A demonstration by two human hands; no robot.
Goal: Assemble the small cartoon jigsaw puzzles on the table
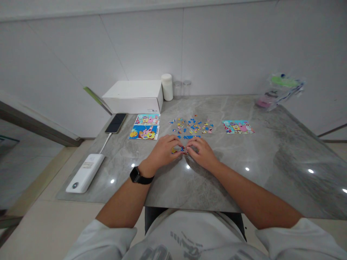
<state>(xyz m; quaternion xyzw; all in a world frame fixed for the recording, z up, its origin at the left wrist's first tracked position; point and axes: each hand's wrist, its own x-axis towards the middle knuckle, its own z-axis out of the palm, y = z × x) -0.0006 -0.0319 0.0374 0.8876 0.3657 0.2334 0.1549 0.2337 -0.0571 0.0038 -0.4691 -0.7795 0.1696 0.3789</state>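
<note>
Both hands meet over small jigsaw puzzle pieces (183,150) near the middle of the grey table. My left hand (165,150), with a black watch on its wrist, pinches at their left side. From the right, the fingers of my right hand (202,153) are closed on the same small cluster. My fingertips hide part of these pieces. Just beyond, a joined blue strip of puzzle (192,137) lies flat on the table. Several loose puzzle pieces (193,124), blue, yellow and pink, are scattered farther back.
Two cartoon picture cards (143,132) lie at left, another cartoon card (238,126) at right. Behind stand a white box (134,95), a white bottle (167,87) and two glasses (187,88). A phone (116,123) is cabled to a power bank (86,173). A plastic bag (279,92) sits back right.
</note>
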